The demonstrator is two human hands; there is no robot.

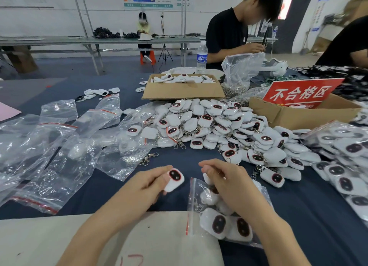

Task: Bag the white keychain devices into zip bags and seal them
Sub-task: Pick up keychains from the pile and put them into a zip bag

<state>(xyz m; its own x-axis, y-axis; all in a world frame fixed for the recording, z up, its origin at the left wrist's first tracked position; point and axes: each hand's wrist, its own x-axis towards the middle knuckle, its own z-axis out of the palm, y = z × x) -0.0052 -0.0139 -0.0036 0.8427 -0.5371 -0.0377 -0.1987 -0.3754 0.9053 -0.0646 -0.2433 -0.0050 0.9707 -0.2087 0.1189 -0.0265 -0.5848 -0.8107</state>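
Observation:
My left hand (148, 183) grips one white keychain device (175, 179), dark oval face up, just above the blue table. Right of it lies a clear zip bag (194, 204) with a red strip, holding several white devices. My right hand (227, 183) hovers over that bag with fingers curled, pinching something white at the bag's top; what exactly it holds is hidden. A large heap of loose white devices (223, 126) lies behind my hands.
Empty zip bags (59, 156) spread on the left. Filled bags (346, 158) lie on the right. A cardboard box (183, 90) of parts and a box with a red sign (302, 92) stand behind. A water bottle (201, 56) and two seated people are opposite.

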